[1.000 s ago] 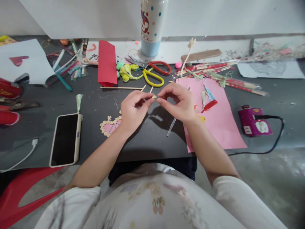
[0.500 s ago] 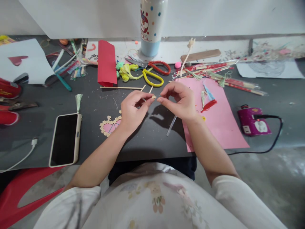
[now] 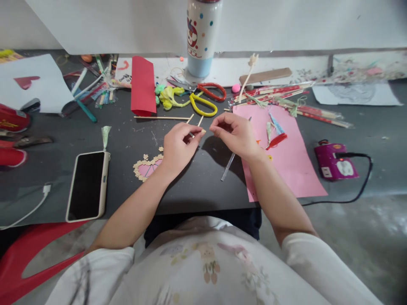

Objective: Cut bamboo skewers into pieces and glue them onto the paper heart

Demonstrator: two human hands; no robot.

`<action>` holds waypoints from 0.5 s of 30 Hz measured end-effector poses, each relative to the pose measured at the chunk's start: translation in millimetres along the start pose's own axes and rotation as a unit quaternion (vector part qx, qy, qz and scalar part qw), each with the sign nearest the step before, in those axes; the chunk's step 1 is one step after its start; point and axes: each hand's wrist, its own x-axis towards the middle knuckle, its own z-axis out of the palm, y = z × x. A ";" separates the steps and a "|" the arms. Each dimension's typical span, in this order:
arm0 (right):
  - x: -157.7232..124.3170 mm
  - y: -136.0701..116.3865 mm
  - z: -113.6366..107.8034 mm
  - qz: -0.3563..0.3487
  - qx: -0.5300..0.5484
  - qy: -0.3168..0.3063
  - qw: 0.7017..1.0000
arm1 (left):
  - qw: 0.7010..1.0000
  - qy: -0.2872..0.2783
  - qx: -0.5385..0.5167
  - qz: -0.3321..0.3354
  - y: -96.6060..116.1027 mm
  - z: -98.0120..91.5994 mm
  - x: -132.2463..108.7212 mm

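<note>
My left hand [image 3: 180, 147] is closed, with a small beige flower-shaped piece [image 3: 203, 131] pinched between thumb and forefinger. Just to its right, a short gap away, my right hand [image 3: 235, 133] has thumb and fingertips drawn together; whatever may be between them is too small to make out. Left of my left wrist lies a pink heart [image 3: 146, 169] edged with similar beige pieces, partly covered by the hand. A loose beige flower [image 3: 146, 157] sits by its upper edge. Thin wooden sticks [image 3: 163, 118] lie behind the left hand. A clear stick [image 3: 228, 167] rests below the right hand.
Red-and-yellow-handled scissors [image 3: 203, 104] and a tall cup [image 3: 200, 55] stand behind the hands. Pink paper [image 3: 286, 169] lies under the right forearm, with tassels [image 3: 277, 140] on it. A phone [image 3: 87, 186] lies left, a purple box [image 3: 336, 161] with a cable right.
My right thumb and fingertips have come closer together. The beige piece in my left fingers has turned and shows less. The view has shifted slightly.
</note>
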 end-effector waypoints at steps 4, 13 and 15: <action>0.0 2.9 3.6 -0.002 0.010 -0.009 1.000 | 0.999 -0.007 0.023 0.022 0.1 -0.2 -0.1; 0.7 7.2 7.0 0.001 -0.007 -0.031 0.999 | 0.996 -0.026 0.073 0.043 1.3 -0.6 -3.1; 0.3 6.6 6.8 -0.004 -0.015 -0.036 0.999 | 0.995 -0.029 0.084 0.046 1.3 -0.6 -3.3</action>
